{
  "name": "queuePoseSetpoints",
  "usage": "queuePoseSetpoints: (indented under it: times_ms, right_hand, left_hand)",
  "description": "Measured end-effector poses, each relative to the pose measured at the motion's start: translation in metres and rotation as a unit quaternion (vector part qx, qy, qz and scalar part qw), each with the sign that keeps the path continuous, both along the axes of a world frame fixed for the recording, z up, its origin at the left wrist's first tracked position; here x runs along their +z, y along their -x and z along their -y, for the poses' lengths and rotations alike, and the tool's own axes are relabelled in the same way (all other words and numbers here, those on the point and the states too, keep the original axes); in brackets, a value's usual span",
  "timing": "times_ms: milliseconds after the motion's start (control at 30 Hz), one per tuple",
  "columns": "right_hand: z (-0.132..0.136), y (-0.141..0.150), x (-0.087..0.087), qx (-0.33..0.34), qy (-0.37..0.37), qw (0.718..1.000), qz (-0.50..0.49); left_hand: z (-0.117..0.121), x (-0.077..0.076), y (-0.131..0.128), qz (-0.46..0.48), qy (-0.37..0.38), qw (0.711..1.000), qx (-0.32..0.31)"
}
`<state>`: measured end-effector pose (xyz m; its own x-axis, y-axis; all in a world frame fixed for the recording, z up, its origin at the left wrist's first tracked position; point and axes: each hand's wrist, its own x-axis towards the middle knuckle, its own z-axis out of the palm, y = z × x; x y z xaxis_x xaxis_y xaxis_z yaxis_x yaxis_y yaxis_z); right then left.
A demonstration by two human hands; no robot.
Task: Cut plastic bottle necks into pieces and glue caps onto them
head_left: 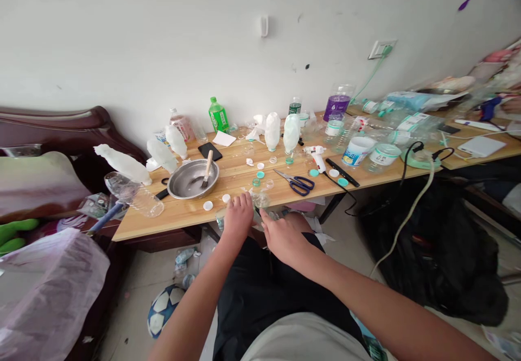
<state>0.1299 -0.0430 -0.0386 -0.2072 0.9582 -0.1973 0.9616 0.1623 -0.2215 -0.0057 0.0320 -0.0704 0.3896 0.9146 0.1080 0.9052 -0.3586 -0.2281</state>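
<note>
My left hand (239,214) is closed over a clear plastic bottle (220,220) at the table's front edge; most of the bottle is hidden by my fingers. Close beside it, my right hand (281,234) has its index finger stretched along a thin dark tool (258,211), whose kind I cannot make out. Just beyond my fingertips lies a crumpled bit of clear plastic (260,200). White caps (208,206) and green cap rings (256,182) are scattered about my hands. Blue-handled scissors (299,183) rest to the right, blades pointing left.
A metal bowl (175,188) with a brush (207,171) stands at left, near white-coated bottles (122,163). A glue gun (317,160) and black marker-like stick (342,172) lie right. Plastic bottles (411,123) and a power strip (419,158) are farther right. A ball (165,306) sits below.
</note>
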Motion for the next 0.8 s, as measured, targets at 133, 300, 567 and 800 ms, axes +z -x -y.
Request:
queuePoseSetpoints:
  times_ms: [133, 300, 567, 800]
  right_hand:
    - [0.003, 0.001, -0.007, -0.006, 0.002, 1.000, -0.013]
    - [0.002, 0.000, -0.003, -0.027, 0.004, 0.999, -0.038]
    - [0.001, 0.000, 0.004, -0.043, 0.011, 0.997, -0.060]
    - [-0.008, -0.004, 0.023, -0.025, 0.024, 0.998, -0.060]
  left_hand:
    - [-0.003, 0.001, -0.001, -0.001, 0.012, 1.000, 0.001]
    - [-0.007, 0.005, 0.002, 0.003, 0.016, 1.000, -0.005]
    - [-0.003, 0.004, 0.002, 0.010, 0.003, 1.000, 0.000]
    - [-0.004, 0.003, 0.004, 0.018, 0.011, 1.000, 0.008]
